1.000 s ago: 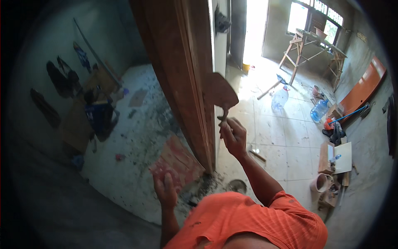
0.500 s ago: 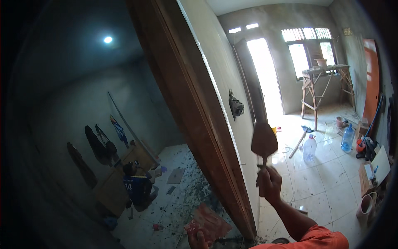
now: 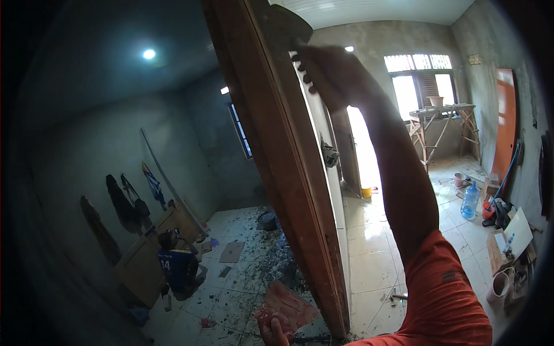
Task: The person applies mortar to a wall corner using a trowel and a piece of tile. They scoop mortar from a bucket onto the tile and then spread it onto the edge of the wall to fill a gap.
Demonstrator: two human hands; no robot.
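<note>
My right hand [image 3: 332,72] is raised high against the edge of the wall beside the brown wooden door frame [image 3: 277,167]. Its fingers are wrapped round the handle of a trowel, whose dark blade [image 3: 287,26] lies over the upper frame and wall edge. The handle is mostly hidden by the hand, which is slightly blurred. Low in the view, my left hand [image 3: 273,331] grips a flat, reddish, stained board [image 3: 290,307] by its near left edge, thumb on top.
In the dark room to the left, a person [image 3: 179,265] crouches by a wooden panel [image 3: 138,262] on a debris-strewn floor. To the right stand a wooden trestle [image 3: 441,118], a blue water jug [image 3: 470,202], an orange door panel [image 3: 505,121] and a bucket [image 3: 499,285].
My right hand has lifted the trowel from mid-height up to the top of the door frame and wall edge. My left hand with the board has barely moved. The view has shifted slightly.
</note>
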